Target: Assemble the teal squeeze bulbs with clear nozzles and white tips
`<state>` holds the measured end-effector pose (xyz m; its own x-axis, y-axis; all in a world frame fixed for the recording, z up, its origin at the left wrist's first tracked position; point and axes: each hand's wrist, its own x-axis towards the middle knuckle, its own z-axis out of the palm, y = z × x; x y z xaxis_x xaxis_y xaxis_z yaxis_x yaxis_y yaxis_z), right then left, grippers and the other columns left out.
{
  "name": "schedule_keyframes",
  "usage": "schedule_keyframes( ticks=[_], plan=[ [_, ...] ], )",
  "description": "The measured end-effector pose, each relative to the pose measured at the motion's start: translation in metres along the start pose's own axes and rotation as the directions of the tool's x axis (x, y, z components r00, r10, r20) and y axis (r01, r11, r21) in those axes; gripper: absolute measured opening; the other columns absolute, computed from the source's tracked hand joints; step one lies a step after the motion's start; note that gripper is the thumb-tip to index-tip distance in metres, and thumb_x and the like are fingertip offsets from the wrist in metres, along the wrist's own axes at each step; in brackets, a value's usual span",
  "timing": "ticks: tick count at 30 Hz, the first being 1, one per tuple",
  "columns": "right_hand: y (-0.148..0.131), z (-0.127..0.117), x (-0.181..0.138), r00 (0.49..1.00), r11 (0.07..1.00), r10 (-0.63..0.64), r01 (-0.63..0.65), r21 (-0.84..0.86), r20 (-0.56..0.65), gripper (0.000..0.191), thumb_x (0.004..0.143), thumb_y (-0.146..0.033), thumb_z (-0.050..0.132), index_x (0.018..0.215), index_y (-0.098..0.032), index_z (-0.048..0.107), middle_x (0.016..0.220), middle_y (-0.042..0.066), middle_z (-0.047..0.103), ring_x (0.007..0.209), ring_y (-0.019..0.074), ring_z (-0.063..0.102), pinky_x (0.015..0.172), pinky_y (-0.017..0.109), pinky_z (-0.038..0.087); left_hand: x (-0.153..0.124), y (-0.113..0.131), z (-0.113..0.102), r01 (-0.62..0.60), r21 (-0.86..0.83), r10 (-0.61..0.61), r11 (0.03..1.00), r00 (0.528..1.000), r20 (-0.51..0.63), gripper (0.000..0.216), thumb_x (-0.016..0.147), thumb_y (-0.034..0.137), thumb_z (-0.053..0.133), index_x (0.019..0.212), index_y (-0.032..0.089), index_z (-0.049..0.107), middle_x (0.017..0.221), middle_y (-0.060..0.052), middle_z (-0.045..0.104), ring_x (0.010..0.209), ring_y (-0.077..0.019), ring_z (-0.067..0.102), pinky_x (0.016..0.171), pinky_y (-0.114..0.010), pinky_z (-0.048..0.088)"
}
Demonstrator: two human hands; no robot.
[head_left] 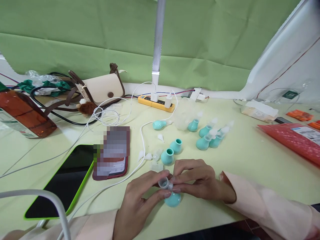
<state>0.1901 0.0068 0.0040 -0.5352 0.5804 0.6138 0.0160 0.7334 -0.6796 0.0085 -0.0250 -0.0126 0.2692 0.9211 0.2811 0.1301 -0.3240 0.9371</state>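
1. Left hand [140, 203]: thumb and forefinger closed narrowly on the teal bulb [173, 199], which lies at its 3 o'clock, low over the table [250, 160] near its front edge.
2. Clear cap [163, 182]: sits on the bulb's neck; long axis runs from 5 to 11 o'clock.
3. Right hand [200, 181]: fingertips pinched on the cap, which lies at its 9 o'clock. Both hands are equally near.
4. Loose bulbs [172, 151]: at 12 o'clock, untouched.

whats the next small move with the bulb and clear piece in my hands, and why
Probably press the clear tip straight down into the neck of the teal bulb. The left hand grips the bulb and the right hand pinches the tip at its mouth, where it seems only loosely placed. The bulbs farther back already carry such tips.
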Motion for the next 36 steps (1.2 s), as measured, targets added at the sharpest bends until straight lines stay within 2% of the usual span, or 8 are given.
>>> schedule_keyframes(
  ticks=[11, 14, 17, 19, 22, 26, 31, 36],
  plan=[
    [-0.003, -0.006, 0.003, 0.989, 0.982, -0.127, 0.137, -0.127, 0.082, 0.018, 0.072, -0.007, 0.057, 0.086, -0.017, 0.06, 0.072, 0.005, 0.06, 0.064, 0.0111, 0.054, 0.055, 0.025, 0.047, 0.0, 0.001, 0.001, 0.051, 0.017, -0.051, 0.999, 0.999, 0.0, 0.03, 0.068, 0.018, 0.065, 0.095, 0.031, 0.064, 0.089, 0.001, 0.067, 0.083, -0.0168, 0.059, 0.07, -0.021, 0.045],
    [-0.003, -0.007, 0.004, 0.981, 0.968, -0.166, 0.182, -0.171, 0.104, 0.017, 0.072, -0.006, 0.056, 0.085, -0.017, 0.059, 0.072, 0.005, 0.059, 0.064, 0.0108, 0.054, 0.055, 0.025, 0.047, 0.001, 0.0, 0.001, 0.034, 0.048, -0.034, 0.998, 0.999, 0.0, 0.028, 0.069, 0.018, 0.064, 0.095, 0.029, 0.063, 0.09, 0.002, 0.067, 0.084, -0.0161, 0.059, 0.07, -0.02, 0.046],
    [-0.003, -0.007, 0.004, 0.971, 0.948, -0.217, 0.234, -0.216, 0.098, 0.014, 0.073, -0.006, 0.054, 0.082, -0.015, 0.058, 0.069, 0.005, 0.059, 0.062, 0.0102, 0.052, 0.054, 0.023, 0.046, 0.0, -0.001, 0.0, -0.043, 0.067, 0.043, 0.997, 0.999, -0.008, 0.027, 0.07, 0.018, 0.063, 0.095, 0.027, 0.062, 0.089, 0.002, 0.067, 0.081, -0.0149, 0.06, 0.067, -0.019, 0.047],
    [-0.005, -0.007, 0.005, 0.974, 0.952, -0.204, 0.22, -0.212, 0.096, 0.012, 0.073, -0.007, 0.054, 0.082, -0.014, 0.058, 0.068, 0.005, 0.059, 0.061, 0.0098, 0.052, 0.054, 0.022, 0.045, -0.001, -0.001, 0.001, -0.123, 0.076, 0.124, 0.989, 0.992, -0.004, 0.029, 0.07, 0.017, 0.064, 0.097, 0.026, 0.061, 0.088, 0.002, 0.067, 0.08, -0.014, 0.061, 0.066, -0.018, 0.048],
    [-0.008, -0.008, 0.006, 0.984, 0.976, -0.109, 0.133, -0.174, 0.139, 0.011, 0.072, -0.006, 0.055, 0.08, -0.012, 0.057, 0.066, 0.005, 0.059, 0.061, 0.0094, 0.051, 0.054, 0.022, 0.045, 0.0, -0.001, 0.001, -0.236, 0.096, 0.237, 0.967, 0.972, 0.005, 0.033, 0.069, 0.014, 0.064, 0.1, 0.025, 0.059, 0.09, 0.001, 0.067, 0.079, -0.013, 0.061, 0.068, -0.018, 0.048],
    [-0.013, -0.012, 0.007, 0.976, 0.979, -0.04, 0.081, -0.187, 0.216, 0.01, 0.075, -0.007, 0.053, 0.081, -0.014, 0.055, 0.065, 0.003, 0.059, 0.06, 0.009, 0.049, 0.056, 0.022, 0.044, 0.002, -0.001, 0.002, -0.331, 0.126, 0.332, 0.935, 0.943, 0.009, 0.034, 0.07, 0.012, 0.064, 0.101, 0.022, 0.058, 0.09, -0.001, 0.067, 0.079, -0.0138, 0.061, 0.069, -0.021, 0.049],
    [-0.018, -0.012, 0.005, 0.955, 0.93, 0.002, 0.108, -0.35, 0.298, 0.007, 0.078, -0.008, 0.049, 0.081, -0.014, 0.05, 0.066, 0.003, 0.056, 0.063, 0.0098, 0.046, 0.055, 0.022, 0.041, 0.002, -0.001, 0.001, -0.363, 0.159, 0.366, 0.918, 0.93, 0.011, 0.034, 0.07, 0.013, 0.063, 0.102, 0.021, 0.057, 0.088, -0.002, 0.067, 0.078, -0.0143, 0.061, 0.067, -0.022, 0.05],
    [-0.014, -0.009, -0.001, 0.94, 0.837, -0.076, 0.242, -0.491, 0.333, 0.007, 0.079, -0.008, 0.047, 0.083, -0.014, 0.046, 0.069, 0.003, 0.054, 0.064, 0.0109, 0.045, 0.055, 0.024, 0.04, 0.001, -0.002, 0.001, -0.32, 0.164, 0.324, 0.933, 0.946, 0.003, 0.032, 0.07, 0.014, 0.064, 0.1, 0.023, 0.057, 0.089, -0.001, 0.067, 0.078, -0.0133, 0.061, 0.069, -0.021, 0.049]
  ],
)
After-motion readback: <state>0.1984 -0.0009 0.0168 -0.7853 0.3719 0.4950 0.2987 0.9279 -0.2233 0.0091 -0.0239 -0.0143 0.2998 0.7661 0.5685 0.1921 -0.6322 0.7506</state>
